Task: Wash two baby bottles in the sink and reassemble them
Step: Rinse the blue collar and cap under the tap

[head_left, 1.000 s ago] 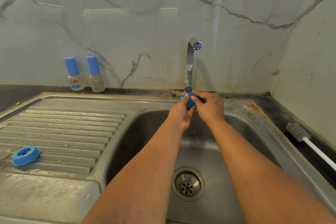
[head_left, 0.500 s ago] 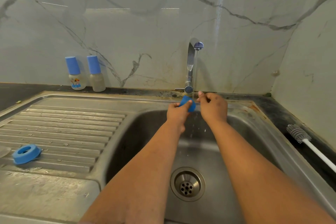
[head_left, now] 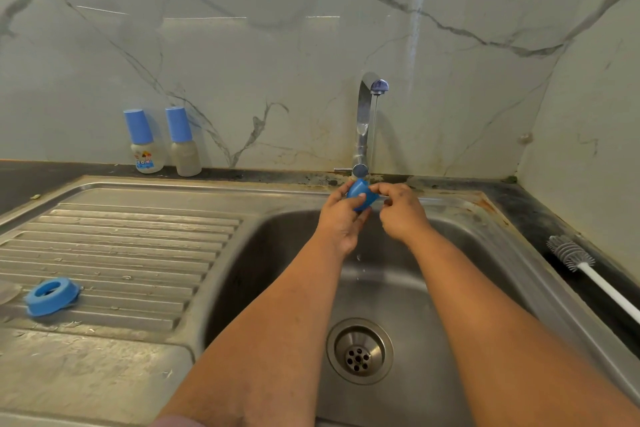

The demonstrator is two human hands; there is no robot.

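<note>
My left hand (head_left: 341, 220) grips a small blue bottle cap (head_left: 361, 196) under the tap (head_left: 367, 121), over the back of the sink basin (head_left: 450, 288). My right hand (head_left: 401, 210) is beside it, its fingertips curled and touching the cap's right edge. A thin stream of water runs from the tap's spout onto the cap. Two baby bottles stand with blue caps at the back left against the wall, one with a printed picture (head_left: 143, 142) and a plain one (head_left: 183, 142). A blue screw ring (head_left: 51, 295) lies on the ribbed drainboard (head_left: 138, 253) at the left.
A bottle brush (head_left: 588, 270) with grey bristles and a white handle lies on the dark counter to the right of the sink. The drain (head_left: 359, 351) sits in the basin's floor below my forearms. A clear item (head_left: 7, 289) shows at the left edge.
My hands came a little apart and have closed in on the cap again. The cap has turned in my left hand under the running water.
</note>
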